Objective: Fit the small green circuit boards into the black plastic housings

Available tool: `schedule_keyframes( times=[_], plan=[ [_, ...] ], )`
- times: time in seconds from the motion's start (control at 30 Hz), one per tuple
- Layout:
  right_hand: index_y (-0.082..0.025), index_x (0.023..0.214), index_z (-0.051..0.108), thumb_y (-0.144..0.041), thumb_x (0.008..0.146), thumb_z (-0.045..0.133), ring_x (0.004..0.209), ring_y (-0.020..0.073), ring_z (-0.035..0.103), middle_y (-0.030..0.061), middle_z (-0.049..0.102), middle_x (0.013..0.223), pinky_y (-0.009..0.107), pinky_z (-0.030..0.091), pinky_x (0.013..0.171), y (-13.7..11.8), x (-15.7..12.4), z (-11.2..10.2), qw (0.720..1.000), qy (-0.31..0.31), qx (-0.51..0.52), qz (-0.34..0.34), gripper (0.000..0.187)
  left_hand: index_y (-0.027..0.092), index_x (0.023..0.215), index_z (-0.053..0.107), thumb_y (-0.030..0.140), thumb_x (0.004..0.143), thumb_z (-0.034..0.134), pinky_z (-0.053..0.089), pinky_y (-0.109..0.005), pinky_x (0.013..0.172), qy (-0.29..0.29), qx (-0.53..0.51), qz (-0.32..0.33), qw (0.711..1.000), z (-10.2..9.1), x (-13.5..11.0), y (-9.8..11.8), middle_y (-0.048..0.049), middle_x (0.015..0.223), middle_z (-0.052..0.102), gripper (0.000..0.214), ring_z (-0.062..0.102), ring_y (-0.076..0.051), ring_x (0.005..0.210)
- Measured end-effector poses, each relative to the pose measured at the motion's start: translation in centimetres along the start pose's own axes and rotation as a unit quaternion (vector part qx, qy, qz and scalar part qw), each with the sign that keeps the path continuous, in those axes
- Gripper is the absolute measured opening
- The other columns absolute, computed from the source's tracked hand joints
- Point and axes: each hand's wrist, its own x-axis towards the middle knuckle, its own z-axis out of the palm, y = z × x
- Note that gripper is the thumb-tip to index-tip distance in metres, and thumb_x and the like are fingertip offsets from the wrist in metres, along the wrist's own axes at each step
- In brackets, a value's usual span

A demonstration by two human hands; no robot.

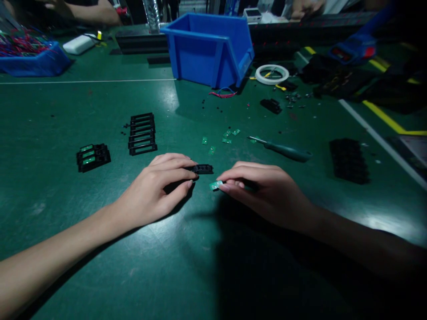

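My left hand (167, 184) rests on the green table with its fingers closed on the left end of a small black plastic housing (204, 169). Between thumb and forefinger, my right hand (263, 189) pinches a small green circuit board (215, 186), just right of and nearer than the housing; the two parts are apart. Several loose green circuit boards (227, 134) lie beyond my hands. A screwdriver (287, 150) with a dark green handle is behind my right hand. On the left sit black housings with green boards in them (89, 156) and a black slotted frame (143, 133).
A blue bin (207, 49) stands at the back, with a roll of white tape (271, 74) to its right. Wires fill a blue tray (43, 60) at far left. Black parts (349, 160) lie at right, below a blue power tool (353, 49). Other people's arms show at the back.
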Motion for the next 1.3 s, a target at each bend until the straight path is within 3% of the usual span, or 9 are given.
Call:
schedule_keyframes(
  times=[1.3],
  plan=[
    [-0.02, 0.104, 0.072, -0.03, 0.097, 0.064, 0.073, 0.0137, 0.058, 0.0017, 0.067, 0.087, 0.027, 0.044, 0.067, -0.05, -0.08, -0.07, 1.0, -0.004, -0.005, 0.006, 0.014, 0.018, 0.117, 0.073, 0.023, 0.097, 0.058, 0.044, -0.045, 0.112, -0.002, 0.003, -0.001, 1.0, -0.15, -0.05, 0.12, -0.0087, 0.129, 0.069, 0.025, 0.057, -0.026, 0.128]
  ],
)
